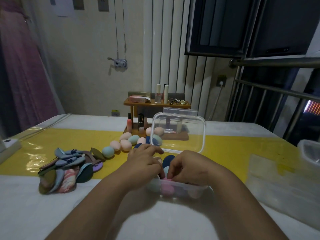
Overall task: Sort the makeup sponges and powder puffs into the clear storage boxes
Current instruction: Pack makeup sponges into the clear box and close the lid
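A clear storage box [180, 188] stands in front of me with its lid [178, 130] swung up behind it. Pink, blue and pale sponges lie inside. My right hand [188, 166] reaches into the box and its fingertips pinch a pink sponge [167, 179] at the near wall. Beside it, my left hand [144, 161] rests over the box's left side with fingers curled; what it holds is hidden. Several egg-shaped sponges [125, 144] in peach and teal lie loose beyond the box. A heap of flat powder puffs [65, 168] sits at the left.
A wooden cosmetics rack [156, 105] with bottles and lipsticks stands behind the box. Another clear container [310, 151] and a flat clear lid [277, 175] lie at the right. A white power strip [8, 144] sits at the far left edge.
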`<action>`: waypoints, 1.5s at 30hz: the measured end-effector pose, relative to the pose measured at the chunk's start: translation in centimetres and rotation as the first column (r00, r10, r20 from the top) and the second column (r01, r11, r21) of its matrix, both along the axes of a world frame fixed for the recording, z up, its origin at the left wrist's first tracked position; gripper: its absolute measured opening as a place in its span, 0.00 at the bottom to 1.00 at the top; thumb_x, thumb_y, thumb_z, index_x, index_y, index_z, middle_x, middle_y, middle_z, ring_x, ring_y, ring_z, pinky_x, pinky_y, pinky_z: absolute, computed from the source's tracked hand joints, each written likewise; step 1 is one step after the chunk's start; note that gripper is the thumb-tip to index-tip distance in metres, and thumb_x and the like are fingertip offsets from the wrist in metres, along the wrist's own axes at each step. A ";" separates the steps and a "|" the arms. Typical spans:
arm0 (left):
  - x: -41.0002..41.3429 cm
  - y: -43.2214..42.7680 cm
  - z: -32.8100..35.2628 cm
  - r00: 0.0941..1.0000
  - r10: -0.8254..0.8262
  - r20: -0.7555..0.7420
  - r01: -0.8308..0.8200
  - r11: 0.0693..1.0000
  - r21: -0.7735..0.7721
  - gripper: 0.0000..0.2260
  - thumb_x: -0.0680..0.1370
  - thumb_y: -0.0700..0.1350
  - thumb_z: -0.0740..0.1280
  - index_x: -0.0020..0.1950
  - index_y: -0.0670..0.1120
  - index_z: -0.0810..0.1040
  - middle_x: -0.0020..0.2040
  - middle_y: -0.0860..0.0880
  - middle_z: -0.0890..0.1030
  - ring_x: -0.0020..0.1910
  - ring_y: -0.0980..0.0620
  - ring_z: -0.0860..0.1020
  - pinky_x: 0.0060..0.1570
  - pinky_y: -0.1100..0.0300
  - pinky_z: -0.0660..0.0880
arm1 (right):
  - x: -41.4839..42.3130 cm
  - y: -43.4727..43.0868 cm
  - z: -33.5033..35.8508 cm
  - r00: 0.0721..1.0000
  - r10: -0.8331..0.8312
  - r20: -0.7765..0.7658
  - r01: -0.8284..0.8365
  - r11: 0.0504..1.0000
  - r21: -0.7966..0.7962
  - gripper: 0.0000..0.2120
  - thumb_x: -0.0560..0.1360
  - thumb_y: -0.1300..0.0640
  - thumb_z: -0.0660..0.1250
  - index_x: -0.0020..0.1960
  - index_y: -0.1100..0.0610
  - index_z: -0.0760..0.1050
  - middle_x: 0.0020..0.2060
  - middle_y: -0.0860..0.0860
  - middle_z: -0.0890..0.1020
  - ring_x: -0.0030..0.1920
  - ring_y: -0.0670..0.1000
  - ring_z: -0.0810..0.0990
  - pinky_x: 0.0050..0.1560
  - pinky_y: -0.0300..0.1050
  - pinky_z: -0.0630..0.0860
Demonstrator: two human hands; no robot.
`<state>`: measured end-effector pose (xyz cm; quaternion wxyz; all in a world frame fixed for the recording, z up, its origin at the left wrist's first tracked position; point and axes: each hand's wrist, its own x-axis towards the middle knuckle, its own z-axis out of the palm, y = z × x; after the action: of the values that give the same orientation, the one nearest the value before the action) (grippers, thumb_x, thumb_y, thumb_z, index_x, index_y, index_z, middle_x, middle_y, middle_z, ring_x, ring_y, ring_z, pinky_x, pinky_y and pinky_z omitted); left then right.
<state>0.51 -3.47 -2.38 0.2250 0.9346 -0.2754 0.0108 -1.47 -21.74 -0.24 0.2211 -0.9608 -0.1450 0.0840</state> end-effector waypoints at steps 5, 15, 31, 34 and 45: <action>0.2 0.0 -0.3 1.000 0.010 0.012 -0.009 0.996 -0.090 0.15 0.74 0.45 0.61 0.32 0.59 0.82 0.63 0.61 0.71 0.65 0.61 0.62 0.66 0.53 0.59 | 0.0 1.0 0.3 0.999 0.021 -0.044 -0.028 0.987 -0.158 0.06 0.72 0.51 0.73 0.46 0.41 0.86 0.41 0.41 0.85 0.45 0.48 0.81 0.46 0.45 0.79; 1.7 0.8 -1.1 0.918 0.347 -0.192 -0.365 0.547 -0.753 0.14 0.73 0.31 0.61 0.40 0.47 0.80 0.45 0.49 0.80 0.47 0.51 0.77 0.39 0.59 0.73 | -0.4 0.5 0.1 0.997 0.002 0.077 0.001 0.999 -0.046 0.05 0.69 0.55 0.71 0.35 0.47 0.78 0.32 0.41 0.79 0.38 0.45 0.77 0.45 0.46 0.79; 4.3 2.7 -4.0 0.794 0.608 -0.002 -0.572 0.746 -0.342 0.15 0.79 0.45 0.67 0.65 0.51 0.76 0.57 0.48 0.80 0.49 0.50 0.77 0.46 0.54 0.77 | -0.7 0.0 0.4 0.999 -0.045 0.028 0.040 0.988 0.148 0.12 0.66 0.65 0.65 0.32 0.49 0.77 0.32 0.44 0.80 0.34 0.45 0.75 0.35 0.41 0.75; 3.4 2.1 -2.7 0.826 0.564 -0.007 -0.462 0.671 -0.580 0.12 0.80 0.46 0.67 0.63 0.49 0.77 0.55 0.50 0.77 0.50 0.53 0.76 0.43 0.61 0.72 | -0.1 -0.6 -0.1 0.990 -0.116 0.083 0.078 0.926 0.370 0.13 0.67 0.68 0.62 0.32 0.51 0.72 0.32 0.50 0.77 0.33 0.50 0.73 0.32 0.43 0.71; 0.3 0.1 -0.3 0.972 0.189 0.140 -0.086 0.840 -0.536 0.13 0.72 0.50 0.76 0.54 0.57 0.80 0.47 0.60 0.81 0.49 0.63 0.76 0.49 0.56 0.78 | 0.1 -0.9 -0.3 0.981 -0.194 -0.001 0.134 0.676 0.725 0.09 0.73 0.51 0.75 0.49 0.49 0.76 0.43 0.60 0.83 0.31 0.53 0.76 0.31 0.45 0.73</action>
<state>0.81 -3.41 -2.67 0.4439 0.8492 -0.2138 0.1899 -1.38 -22.61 -0.52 0.5812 -0.8082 -0.0877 -0.0364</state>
